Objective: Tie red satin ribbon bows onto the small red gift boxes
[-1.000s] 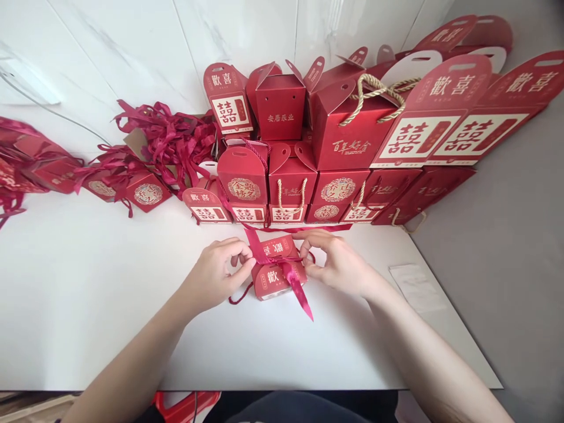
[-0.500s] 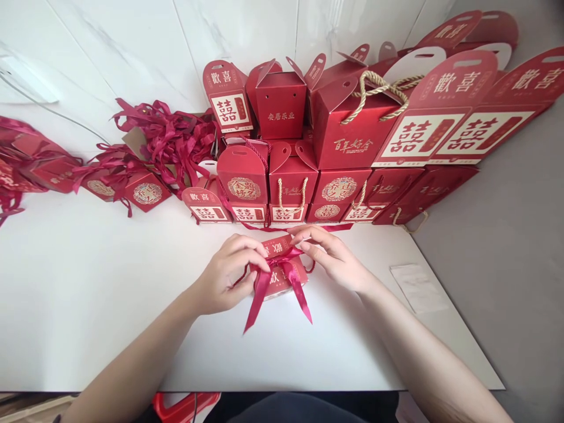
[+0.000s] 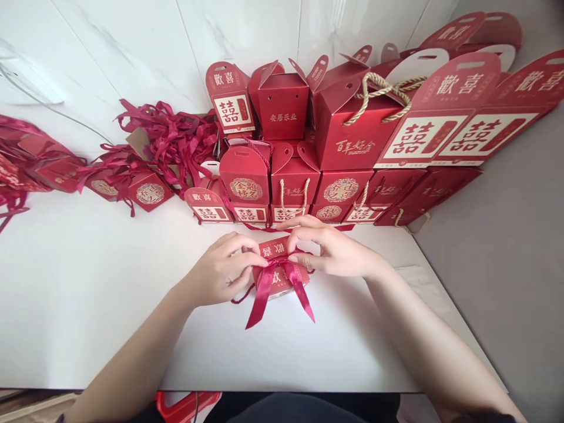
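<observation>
A small red gift box [image 3: 277, 276] with gold characters lies on the white table [image 3: 88, 305] in front of me. A dark red ribbon [image 3: 282, 282] is wrapped round it, knotted on top, with two tails hanging toward me. My left hand [image 3: 222, 273] pinches the ribbon at the left of the knot. My right hand [image 3: 332, 249] pinches it at the right, fingers curled over the box's top edge.
Stacked red gift boxes and bags [image 3: 348, 141] with rope handles stand against the marble wall behind. A heap of loose red ribbons [image 3: 170, 141] and more ribboned boxes [image 3: 145, 191] lie at the back left. A white paper slip [image 3: 416, 276] sits by my right forearm.
The left ribbon tail came down from above the box and now hangs toward me beside the other. Both hands closed in on the knot.
</observation>
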`<state>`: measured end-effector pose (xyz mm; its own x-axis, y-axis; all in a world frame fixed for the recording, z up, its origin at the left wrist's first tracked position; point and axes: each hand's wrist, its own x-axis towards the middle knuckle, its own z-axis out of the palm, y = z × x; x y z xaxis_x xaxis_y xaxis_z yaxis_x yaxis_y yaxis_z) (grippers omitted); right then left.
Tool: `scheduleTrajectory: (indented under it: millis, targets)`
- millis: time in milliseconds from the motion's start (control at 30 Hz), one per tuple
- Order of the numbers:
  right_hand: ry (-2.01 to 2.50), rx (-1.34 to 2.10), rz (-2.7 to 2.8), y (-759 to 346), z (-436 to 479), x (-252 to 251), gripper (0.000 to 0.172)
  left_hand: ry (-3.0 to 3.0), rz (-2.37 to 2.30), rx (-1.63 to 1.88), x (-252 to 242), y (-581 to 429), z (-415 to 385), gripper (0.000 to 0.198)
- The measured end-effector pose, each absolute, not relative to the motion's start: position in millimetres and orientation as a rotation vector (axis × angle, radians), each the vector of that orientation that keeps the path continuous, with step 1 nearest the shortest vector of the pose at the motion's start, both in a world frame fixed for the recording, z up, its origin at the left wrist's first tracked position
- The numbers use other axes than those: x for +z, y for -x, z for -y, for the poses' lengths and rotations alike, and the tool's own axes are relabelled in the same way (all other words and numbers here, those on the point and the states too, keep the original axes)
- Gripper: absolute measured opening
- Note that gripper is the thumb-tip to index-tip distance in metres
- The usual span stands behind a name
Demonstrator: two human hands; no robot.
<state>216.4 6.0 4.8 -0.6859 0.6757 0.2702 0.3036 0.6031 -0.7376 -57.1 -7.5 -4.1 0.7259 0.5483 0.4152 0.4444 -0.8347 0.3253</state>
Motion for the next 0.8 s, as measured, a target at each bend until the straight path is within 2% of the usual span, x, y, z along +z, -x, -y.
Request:
scheduleTrajectory:
  millis: [133,233,433,700,800]
  targets:
    - [0.776,0.916,2.395,-218,-12,10,0.004,-2.894,-0.802,0.792,-7,63,4,0.031]
    - [0.777,0.940,2.434,-217,-15,9,0.011,-2.956,-0.794,0.799,-10,63,2,0.025]
    - [0.710,1.055,2.394,-215,-18,1,0.020,-2.724,-0.902,0.858,-17,52,2,0.009]
    - [0.687,1.185,2.377,-215,-21,-2,0.020,-2.211,-1.245,0.602,-7,41,12,0.027]
    - [0.716,1.237,2.340,-214,-21,-3,0.020,-2.252,-1.237,0.650,-5,43,13,0.013]
